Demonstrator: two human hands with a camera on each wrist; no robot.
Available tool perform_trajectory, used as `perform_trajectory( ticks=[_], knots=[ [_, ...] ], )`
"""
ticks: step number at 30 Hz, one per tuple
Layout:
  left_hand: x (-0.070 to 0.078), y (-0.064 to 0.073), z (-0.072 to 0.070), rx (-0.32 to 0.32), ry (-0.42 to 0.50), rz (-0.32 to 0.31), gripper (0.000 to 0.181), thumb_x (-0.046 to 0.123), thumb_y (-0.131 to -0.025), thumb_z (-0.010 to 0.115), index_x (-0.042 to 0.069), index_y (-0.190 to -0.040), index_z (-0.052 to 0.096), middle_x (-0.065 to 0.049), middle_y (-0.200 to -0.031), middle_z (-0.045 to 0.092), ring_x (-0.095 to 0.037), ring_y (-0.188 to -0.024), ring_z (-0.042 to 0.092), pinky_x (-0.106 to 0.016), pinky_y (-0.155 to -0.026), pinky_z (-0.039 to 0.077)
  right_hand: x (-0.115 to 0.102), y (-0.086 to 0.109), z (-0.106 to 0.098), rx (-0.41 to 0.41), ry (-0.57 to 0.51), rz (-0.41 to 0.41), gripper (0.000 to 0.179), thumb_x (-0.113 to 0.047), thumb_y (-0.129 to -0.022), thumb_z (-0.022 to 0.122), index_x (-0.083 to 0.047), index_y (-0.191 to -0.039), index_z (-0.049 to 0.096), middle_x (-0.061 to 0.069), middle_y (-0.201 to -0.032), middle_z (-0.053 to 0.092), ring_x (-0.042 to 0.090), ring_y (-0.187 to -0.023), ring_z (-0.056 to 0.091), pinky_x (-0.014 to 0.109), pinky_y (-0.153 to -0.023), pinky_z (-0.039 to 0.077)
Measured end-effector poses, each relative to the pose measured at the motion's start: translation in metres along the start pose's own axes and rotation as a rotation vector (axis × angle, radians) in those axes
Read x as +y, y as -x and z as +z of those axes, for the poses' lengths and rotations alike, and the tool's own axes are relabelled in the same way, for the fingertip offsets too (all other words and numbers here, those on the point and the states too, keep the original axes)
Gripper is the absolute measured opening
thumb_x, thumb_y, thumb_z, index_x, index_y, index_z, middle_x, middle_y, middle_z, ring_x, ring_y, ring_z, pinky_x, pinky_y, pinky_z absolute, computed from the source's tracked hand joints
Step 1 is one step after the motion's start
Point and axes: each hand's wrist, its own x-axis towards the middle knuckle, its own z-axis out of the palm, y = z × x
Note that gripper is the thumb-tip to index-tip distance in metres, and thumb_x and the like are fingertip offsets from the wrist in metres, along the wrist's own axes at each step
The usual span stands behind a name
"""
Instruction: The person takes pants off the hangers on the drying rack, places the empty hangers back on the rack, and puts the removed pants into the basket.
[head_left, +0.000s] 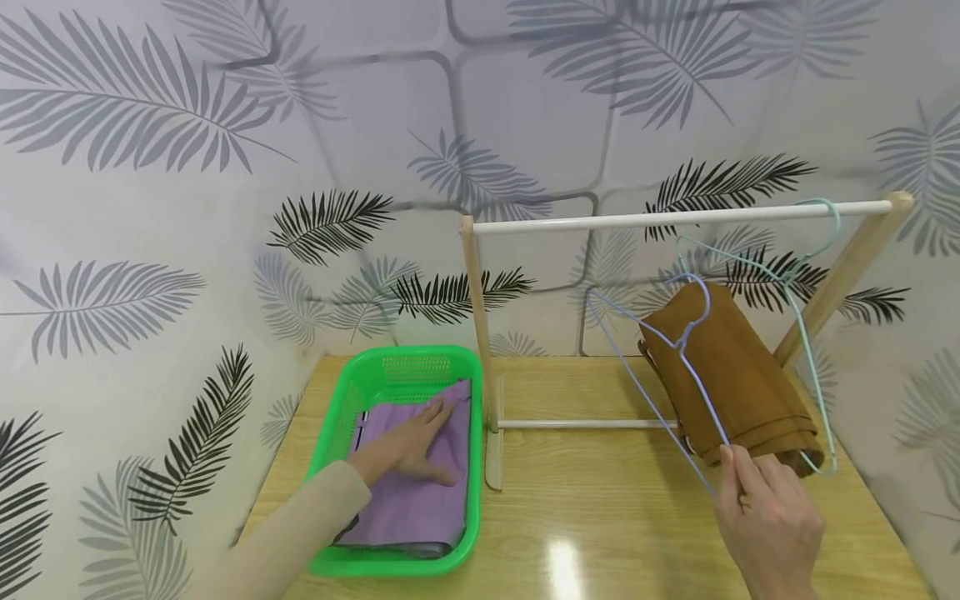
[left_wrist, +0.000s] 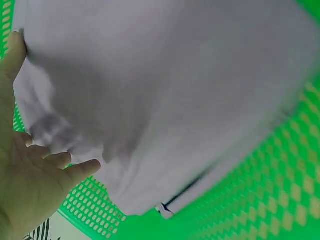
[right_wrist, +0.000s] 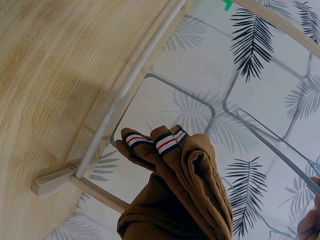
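My left hand [head_left: 411,450] lies over a folded purple garment [head_left: 427,512], fingers spread and thumb apart. In the left wrist view its fingertips are at the garment's edge, where the cloth bunches up. The garment lies inside a green plastic basket [head_left: 474,467]. My right hand [head_left: 768,508] grips one end of a lavender hanger [head_left: 681,342], whose hook points up and away. Behind it, a brown folded garment [head_left: 742,367] hangs over a mint hanger [head_left: 804,333]. Striped trim in navy, white and red [right_wrist: 167,142] shows on the brown cloth in the right wrist view.
A small clothes rack with wooden side posts [head_left: 480,325] and a white top rail [head_left: 600,223] stands on the wood-grain table [head_left: 600,508]. The mint hanger hooks on the rail near the right post. Leaf-patterned wall covering [head_left: 225,217] rises behind.
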Motion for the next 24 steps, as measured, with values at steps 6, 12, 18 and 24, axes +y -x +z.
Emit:
perform_trajectory(
  ticks=[6,12,18,24],
  knots=[
    [-0.003,0.029,-0.003,-0.024,-0.073,0.016,0.128,0.065,-0.081,0.083,0.007,-0.169,0.012,-0.024,-0.176,0.011,-0.046,-0.163,0.020,-0.059,-0.127,0.035,0.000,0.000,-0.001,0.003,-0.001,-0.002,0.047,-0.027,-0.106,0.057,0.009,-0.082,0.075,0.017,-0.060,0.057,0.030,-0.046,0.046,0.043,-0.045,0.037],
    [-0.010,0.058,-0.005,-0.048,-0.082,-0.006,0.124,0.068,-0.082,0.080,0.009,-0.169,0.016,-0.024,-0.175,0.017,-0.050,-0.161,0.023,-0.065,-0.125,0.034,0.000,0.000,-0.002,-0.006,0.000,-0.006,0.048,-0.027,-0.107,0.057,0.009,-0.081,0.074,0.017,-0.060,0.057,0.029,-0.045,0.045,0.042,-0.045,0.037],
    [-0.013,0.081,-0.001,-0.082,-0.092,-0.020,0.119,0.070,-0.080,0.079,0.012,-0.168,0.024,-0.023,-0.175,0.020,-0.050,-0.161,0.024,-0.067,-0.125,0.032,0.001,-0.001,-0.002,0.001,-0.001,-0.007,0.048,-0.027,-0.107,0.057,0.009,-0.080,0.074,0.017,-0.060,0.058,0.029,-0.045,0.045,0.042,-0.044,0.037],
    [-0.013,0.100,0.005,-0.091,-0.095,-0.001,0.115,0.065,-0.078,0.084,0.012,-0.165,0.032,-0.025,-0.172,0.029,-0.053,-0.157,0.030,-0.069,-0.122,0.037,0.002,-0.001,-0.002,0.006,-0.002,-0.009,0.048,-0.027,-0.106,0.057,0.009,-0.081,0.075,0.017,-0.059,0.058,0.029,-0.045,0.045,0.041,-0.044,0.036]
  ],
)
